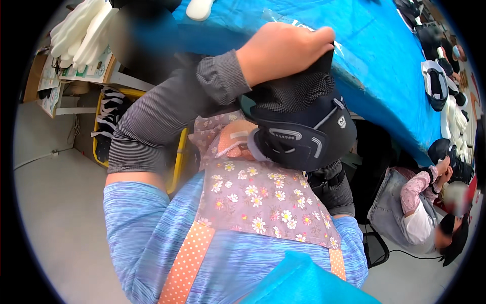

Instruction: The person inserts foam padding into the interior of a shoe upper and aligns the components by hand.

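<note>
A black shoe upper [316,139] with white trim and grey mesh is raised in front of my chest, above the flowered apron [263,197]. My left hand [286,53] reaches across from the left and is closed, thumb and fingers pinching a black flap at the upper's far edge, beside the blue-covered table. A pale rounded edge shows at the upper's near left opening. My right forearm [340,195], in a dark striped sleeve with a black band, runs up behind the upper, which hides my right hand and its fingers.
The blue-covered table [374,30] spans the far side, with a white shoe last [199,9] on it. White lasts [81,35] pile up at far left, above a yellow basket [178,162] of black-and-white pieces. A co-worker [415,207] handles a dark shoe at right.
</note>
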Tool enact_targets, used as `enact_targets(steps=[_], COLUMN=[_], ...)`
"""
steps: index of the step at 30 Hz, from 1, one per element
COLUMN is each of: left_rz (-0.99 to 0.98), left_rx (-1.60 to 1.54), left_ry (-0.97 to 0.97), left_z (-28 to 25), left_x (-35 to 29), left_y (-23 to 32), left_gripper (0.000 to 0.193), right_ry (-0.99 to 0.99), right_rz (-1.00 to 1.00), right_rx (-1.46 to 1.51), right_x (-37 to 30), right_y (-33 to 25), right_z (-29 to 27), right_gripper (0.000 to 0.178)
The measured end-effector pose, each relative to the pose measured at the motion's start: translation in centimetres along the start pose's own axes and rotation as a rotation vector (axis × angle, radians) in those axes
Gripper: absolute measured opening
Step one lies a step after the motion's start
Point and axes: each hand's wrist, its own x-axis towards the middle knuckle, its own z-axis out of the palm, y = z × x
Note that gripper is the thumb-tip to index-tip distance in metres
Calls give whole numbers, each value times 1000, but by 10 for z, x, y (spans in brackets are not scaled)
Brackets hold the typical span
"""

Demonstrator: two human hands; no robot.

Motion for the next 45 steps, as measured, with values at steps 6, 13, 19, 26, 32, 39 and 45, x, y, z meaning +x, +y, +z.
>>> enact_targets(steps=[6, 13, 19, 26, 32, 39, 45], left_rz=[-82, -162, -254, -376, -451, -468, 55], left_rx=[-53, -122, -259, -252, -249, -258, 302], left_ry=[-58, -17, -70, -54, -98, -147, 206], left_z=[19, 27, 42, 54, 43, 34, -20], left_x=[-11, -17, -24, -42, -42, -41, -14], left_y=[15, 17, 22, 16, 23, 21, -12], left_gripper=[20, 22, 24, 27, 28, 26, 27], right_ry=[35, 96, 145, 195, 255, 288, 384], right_rz=[17, 74, 110, 133, 181, 200, 200], right_rx=[229, 478, 676, 907, 1074, 1298, 1498], right_x=[-48, -79, -36, -17, -98, -90, -58], right_y=[-14, -10, 8, 33, -34, -26, -4], right_z=[-2, -6, 14, 12, 17, 18, 31], right_gripper=[56, 55, 55, 55, 55, 54, 54])
